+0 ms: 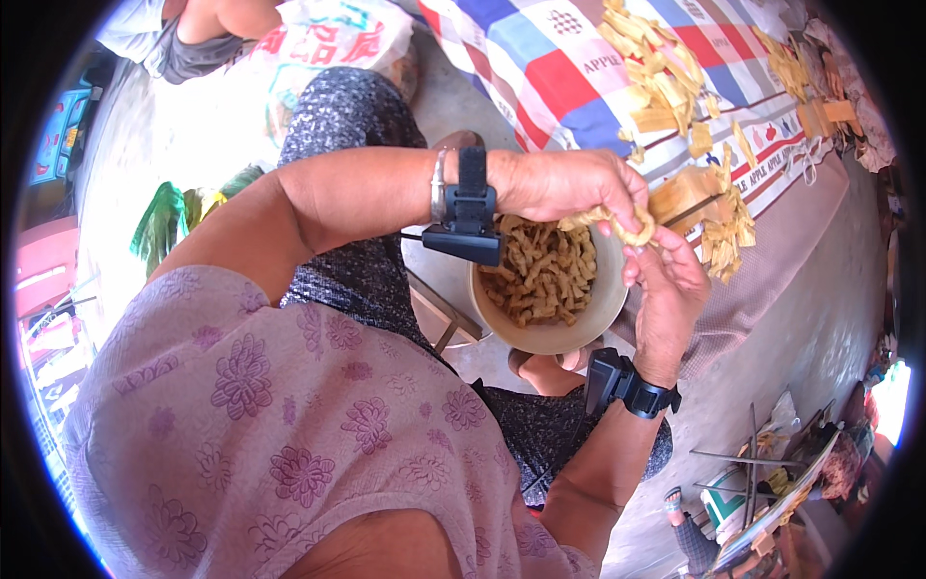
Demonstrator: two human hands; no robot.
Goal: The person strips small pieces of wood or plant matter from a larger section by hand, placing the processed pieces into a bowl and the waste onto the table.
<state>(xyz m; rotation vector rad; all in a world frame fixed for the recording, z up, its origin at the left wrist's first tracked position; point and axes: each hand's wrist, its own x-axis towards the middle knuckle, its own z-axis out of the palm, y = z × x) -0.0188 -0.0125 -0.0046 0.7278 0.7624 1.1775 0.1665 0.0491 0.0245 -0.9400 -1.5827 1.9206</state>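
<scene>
My left hand (579,183) and my right hand (666,285) meet at the upper right, fingertips pinched on a pale yellow, looped strip (632,232). Below my left hand a round cream bowl (603,314) holds several brown, twisted strips (535,280). Just right of my fingers, flat tan pieces and loose yellow strips (723,241) lie on a checked red, white and blue cloth (526,87). Black devices are strapped to both my wrists.
Another person's bare limb (241,19) shows at the top left beside a printed plastic bag (342,39). Green plastic bags (164,222) lie at the left. More yellow strips (666,77) are on the cloth. Metal rods and assorted items (772,482) fill the lower right.
</scene>
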